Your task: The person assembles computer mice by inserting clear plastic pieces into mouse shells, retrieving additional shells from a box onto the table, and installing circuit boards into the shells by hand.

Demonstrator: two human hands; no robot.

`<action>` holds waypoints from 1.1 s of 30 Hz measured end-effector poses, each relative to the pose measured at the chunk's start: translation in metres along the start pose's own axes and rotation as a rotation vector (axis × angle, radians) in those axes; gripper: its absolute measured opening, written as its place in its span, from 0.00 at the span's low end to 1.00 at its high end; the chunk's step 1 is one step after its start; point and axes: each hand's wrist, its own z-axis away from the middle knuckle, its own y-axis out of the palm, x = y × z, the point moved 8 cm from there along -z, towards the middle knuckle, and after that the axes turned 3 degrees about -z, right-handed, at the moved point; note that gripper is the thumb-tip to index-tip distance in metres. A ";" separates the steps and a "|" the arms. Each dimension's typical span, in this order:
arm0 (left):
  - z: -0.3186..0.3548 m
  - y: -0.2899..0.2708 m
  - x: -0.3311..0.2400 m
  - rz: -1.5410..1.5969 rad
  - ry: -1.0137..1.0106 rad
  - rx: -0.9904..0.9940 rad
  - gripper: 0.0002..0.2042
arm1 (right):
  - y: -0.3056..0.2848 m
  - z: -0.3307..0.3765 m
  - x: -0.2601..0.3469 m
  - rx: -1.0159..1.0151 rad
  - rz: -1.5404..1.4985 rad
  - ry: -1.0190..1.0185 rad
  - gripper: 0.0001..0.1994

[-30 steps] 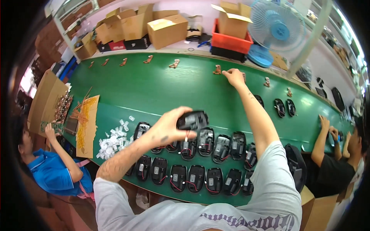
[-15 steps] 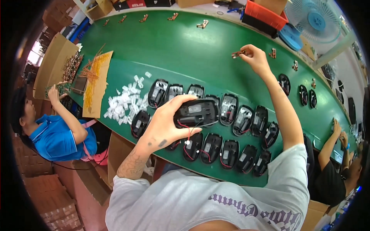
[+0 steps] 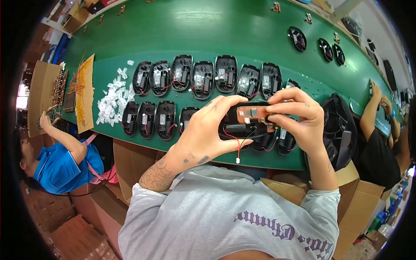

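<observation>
Above the near edge of the green table (image 3: pixel 186 37), the left hand (image 3: pixel 208 125) is curled round a black shell (image 3: pixel 235 129), while the right hand (image 3: pixel 301 116) pinches a copper-brown board (image 3: pixel 252 114) over it. Other shells (image 3: pixel 225 76) line that edge in two rows; white tabs (image 3: pixel 113 102) heap toward the left end.

The table (image 3: pixel 203 37) is green and shiny. On it lie two rows of black shells (image 3: pixel 203 80), a heap of small white pieces (image 3: pixel 114 99) and, farther left, a cardboard sheet (image 3: pixel 89 97). Three other shells (image 3: pixel 297 39) lie at right, small brown parts (image 3: pixel 276 7) near the far edge.
</observation>
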 end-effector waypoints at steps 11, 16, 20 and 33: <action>0.013 0.013 -0.006 -0.008 0.048 -0.011 0.36 | 0.003 0.017 0.002 0.098 0.132 -0.001 0.14; 0.012 0.017 -0.009 -0.017 0.051 0.016 0.36 | -0.003 0.025 0.005 0.086 0.122 0.040 0.15; 0.012 0.022 -0.018 -0.058 0.146 0.026 0.34 | -0.003 0.029 0.008 0.066 0.172 0.027 0.15; 0.018 0.030 -0.018 0.018 0.094 -0.007 0.38 | -0.003 0.042 0.011 0.101 0.177 -0.065 0.18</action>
